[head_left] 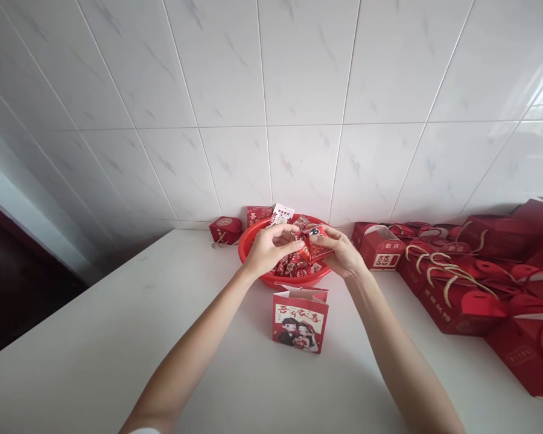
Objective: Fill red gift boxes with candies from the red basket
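Observation:
Over a red plastic basin [274, 279] full of red-wrapped candies [294, 264], my two hands meet. My left hand [268, 248] is closed, thumb and fingers pinching the left side of a small red-wrapped candy [306, 248]. My right hand [344, 252] is closed around a red packet [317, 240] with a black and white mark on top. The two wrapped pieces touch or overlap, so where one ends I cannot tell. Nearer to me, between my forearms, a red paper gift box [300, 319] with a cartoon wedding couple stands upright, its top open.
Red gift boxes [461, 295] with cord handles crowd the right side of the white table [163, 337]. A box with a white label [382, 247] stands beside the basin. Behind it to the left sits a small red box [225, 230]. A tiled wall [298, 120] closes the back.

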`<state>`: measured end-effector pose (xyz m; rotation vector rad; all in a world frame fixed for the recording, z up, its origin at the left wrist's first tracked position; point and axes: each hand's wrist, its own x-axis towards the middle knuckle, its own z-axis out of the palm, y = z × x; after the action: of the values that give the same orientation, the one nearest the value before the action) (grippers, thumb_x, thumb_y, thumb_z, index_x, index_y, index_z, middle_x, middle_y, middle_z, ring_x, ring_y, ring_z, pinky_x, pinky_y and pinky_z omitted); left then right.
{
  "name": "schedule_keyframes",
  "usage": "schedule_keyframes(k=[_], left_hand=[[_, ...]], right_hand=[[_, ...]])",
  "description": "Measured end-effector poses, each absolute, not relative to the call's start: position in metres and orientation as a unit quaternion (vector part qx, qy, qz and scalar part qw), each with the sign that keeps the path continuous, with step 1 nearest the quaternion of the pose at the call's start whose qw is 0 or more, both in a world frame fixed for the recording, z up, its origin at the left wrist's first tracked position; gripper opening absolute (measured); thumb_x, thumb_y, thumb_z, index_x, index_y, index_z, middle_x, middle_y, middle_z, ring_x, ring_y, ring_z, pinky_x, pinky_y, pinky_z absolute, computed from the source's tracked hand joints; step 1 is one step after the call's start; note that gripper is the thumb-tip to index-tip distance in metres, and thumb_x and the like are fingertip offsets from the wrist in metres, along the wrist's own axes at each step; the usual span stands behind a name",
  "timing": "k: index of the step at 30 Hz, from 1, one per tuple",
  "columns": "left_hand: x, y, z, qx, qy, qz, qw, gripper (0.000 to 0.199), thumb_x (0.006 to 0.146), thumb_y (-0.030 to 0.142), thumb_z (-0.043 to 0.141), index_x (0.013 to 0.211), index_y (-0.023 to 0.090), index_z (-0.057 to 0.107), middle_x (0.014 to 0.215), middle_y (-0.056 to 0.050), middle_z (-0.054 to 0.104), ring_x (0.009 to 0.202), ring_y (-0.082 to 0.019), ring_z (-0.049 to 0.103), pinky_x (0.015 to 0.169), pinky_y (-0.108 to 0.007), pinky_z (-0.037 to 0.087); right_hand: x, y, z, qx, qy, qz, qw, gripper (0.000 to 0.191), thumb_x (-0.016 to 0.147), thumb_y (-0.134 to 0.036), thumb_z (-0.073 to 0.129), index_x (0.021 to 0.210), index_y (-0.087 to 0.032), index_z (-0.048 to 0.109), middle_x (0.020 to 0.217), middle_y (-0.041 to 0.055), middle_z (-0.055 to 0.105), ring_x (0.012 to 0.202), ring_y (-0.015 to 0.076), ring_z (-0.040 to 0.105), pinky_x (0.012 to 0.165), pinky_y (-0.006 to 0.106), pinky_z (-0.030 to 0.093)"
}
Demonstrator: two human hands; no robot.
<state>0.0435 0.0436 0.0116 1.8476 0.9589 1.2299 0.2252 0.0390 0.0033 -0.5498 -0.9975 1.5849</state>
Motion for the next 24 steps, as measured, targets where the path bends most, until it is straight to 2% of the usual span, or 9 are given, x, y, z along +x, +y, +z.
schedule_keyframes(k=[3, 6, 8, 10, 13, 16, 18, 21, 24], left_hand=[[0.037, 0.033, 0.012, 0.707, 0.358, 0.492, 0.359, 0.044, 0.072, 0.045, 0.080, 0.105, 0.019, 0.065, 0.088, -0.004, 0.073, 0.081, -0.020, 0.070, 0.076, -0.032, 0.058], [0.023, 0.013, 0.016, 0.724, 0.336, 0.496, 0.341, 0.029, 0.080, 0.045, 0.074, 0.094, 0.021, 0.067, 0.106, -0.006, 0.072, 0.099, -0.023, 0.069, 0.085, -0.033, 0.057], [0.013, -0.001, 0.018, 0.778, 0.327, 0.425, 0.329, 0.024, 0.084, 0.044, 0.071, 0.077, 0.020, 0.070, 0.114, -0.007, 0.070, 0.108, -0.024, 0.066, 0.092, -0.034, 0.053], [0.008, -0.014, 0.016, 0.829, 0.326, 0.320, 0.324, 0.029, 0.089, 0.042, 0.067, 0.071, 0.020, 0.073, 0.115, -0.007, 0.069, 0.107, -0.023, 0.065, 0.094, -0.033, 0.051], [0.012, -0.023, 0.006, 0.848, 0.358, 0.250, 0.302, 0.029, 0.094, 0.039, 0.060, 0.081, 0.021, 0.078, 0.102, -0.005, 0.072, 0.090, -0.019, 0.067, 0.084, -0.030, 0.051], [0.020, -0.019, -0.007, 0.817, 0.403, 0.295, 0.288, 0.024, 0.092, 0.036, 0.062, 0.089, 0.020, 0.079, 0.087, -0.003, 0.074, 0.083, -0.020, 0.067, 0.080, -0.031, 0.052], [0.023, -0.014, -0.011, 0.784, 0.428, 0.329, 0.307, 0.022, 0.087, 0.036, 0.069, 0.097, 0.020, 0.078, 0.095, -0.005, 0.076, 0.093, -0.024, 0.069, 0.085, -0.034, 0.053], [0.021, -0.007, -0.012, 0.748, 0.447, 0.335, 0.358, 0.040, 0.077, 0.035, 0.079, 0.113, 0.019, 0.074, 0.119, -0.008, 0.074, 0.114, -0.030, 0.065, 0.098, -0.039, 0.050], [0.017, -0.005, -0.010, 0.744, 0.433, 0.321, 0.394, 0.049, 0.071, 0.033, 0.083, 0.117, 0.018, 0.073, 0.126, -0.010, 0.071, 0.121, -0.032, 0.062, 0.106, -0.043, 0.046]], right_hand=[[0.229, 0.034, 0.010, -0.232, -0.433, 0.671, 0.555, 0.028, 0.058, -0.016, 0.088, 0.083, -0.015, 0.075, 0.074, 0.0019, 0.076, 0.065, 0.0157, 0.070, 0.064, 0.026, 0.057], [0.237, 0.025, 0.021, -0.221, -0.444, 0.662, 0.562, 0.028, 0.058, -0.015, 0.087, 0.084, -0.016, 0.076, 0.075, 0.0009, 0.076, 0.065, 0.0156, 0.070, 0.066, 0.027, 0.058], [0.245, 0.018, 0.029, -0.210, -0.456, 0.655, 0.565, 0.027, 0.060, -0.016, 0.086, 0.085, -0.018, 0.076, 0.078, 0.0004, 0.077, 0.067, 0.0151, 0.070, 0.068, 0.027, 0.058], [0.251, 0.010, 0.036, -0.203, -0.472, 0.656, 0.553, 0.028, 0.062, -0.016, 0.086, 0.088, -0.019, 0.077, 0.080, 0.0002, 0.077, 0.069, 0.0146, 0.070, 0.068, 0.026, 0.057], [0.254, 0.000, 0.043, -0.202, -0.503, 0.668, 0.510, 0.029, 0.063, -0.015, 0.086, 0.091, -0.020, 0.077, 0.082, -0.0003, 0.076, 0.070, 0.0144, 0.070, 0.069, 0.026, 0.057], [0.250, -0.004, 0.044, -0.207, -0.527, 0.678, 0.469, 0.028, 0.063, -0.015, 0.086, 0.089, -0.020, 0.076, 0.082, 0.0001, 0.076, 0.074, 0.0156, 0.071, 0.072, 0.027, 0.057], [0.246, -0.003, 0.042, -0.219, -0.534, 0.678, 0.455, 0.028, 0.062, -0.015, 0.086, 0.086, -0.020, 0.074, 0.082, 0.0000, 0.075, 0.074, 0.0159, 0.071, 0.072, 0.027, 0.057], [0.243, 0.002, 0.037, -0.254, -0.548, 0.659, 0.449, 0.030, 0.060, -0.015, 0.087, 0.086, -0.018, 0.073, 0.081, -0.0001, 0.075, 0.072, 0.0155, 0.070, 0.071, 0.028, 0.056], [0.241, 0.006, 0.030, -0.296, -0.573, 0.626, 0.438, 0.033, 0.061, -0.018, 0.087, 0.091, -0.017, 0.073, 0.082, 0.0012, 0.075, 0.071, 0.0174, 0.071, 0.069, 0.030, 0.057]])
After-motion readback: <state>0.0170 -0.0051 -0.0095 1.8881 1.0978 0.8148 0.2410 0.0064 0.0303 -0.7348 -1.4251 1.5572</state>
